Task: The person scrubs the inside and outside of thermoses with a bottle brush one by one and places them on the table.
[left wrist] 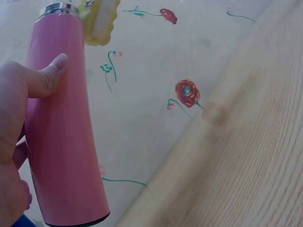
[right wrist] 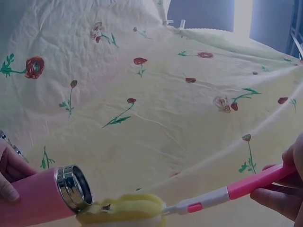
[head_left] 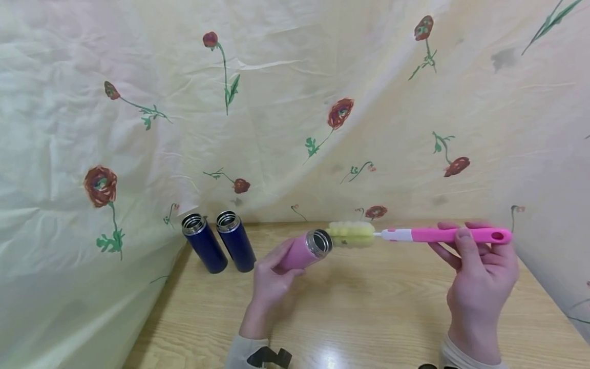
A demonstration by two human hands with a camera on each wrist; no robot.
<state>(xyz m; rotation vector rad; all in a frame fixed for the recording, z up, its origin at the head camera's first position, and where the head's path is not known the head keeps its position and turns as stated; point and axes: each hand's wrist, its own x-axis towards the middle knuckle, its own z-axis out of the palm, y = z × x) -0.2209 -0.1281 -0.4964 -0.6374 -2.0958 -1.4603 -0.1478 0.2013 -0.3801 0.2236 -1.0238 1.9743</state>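
Note:
A pink thermos bottle [head_left: 295, 252] lies tilted in my left hand [head_left: 272, 279], its open steel mouth facing right; the thumb crosses its side in the left wrist view. My right hand [head_left: 481, 279] grips the pink handle of a bottle brush [head_left: 438, 235], held nearly level. The brush's yellow sponge head [right wrist: 123, 210] is beside the bottle's mouth, outside it; whether they touch I cannot tell. Left of my left hand, two dark blue thermos bottles [head_left: 205, 246] stand uncapped on the table.
The wooden table [head_left: 369, 312] spans the area under both hands. A pale cloth with printed red flowers [head_left: 276, 128] hangs behind and at the sides. Part of a dark round object [head_left: 427, 366] shows at the bottom edge near the right sleeve.

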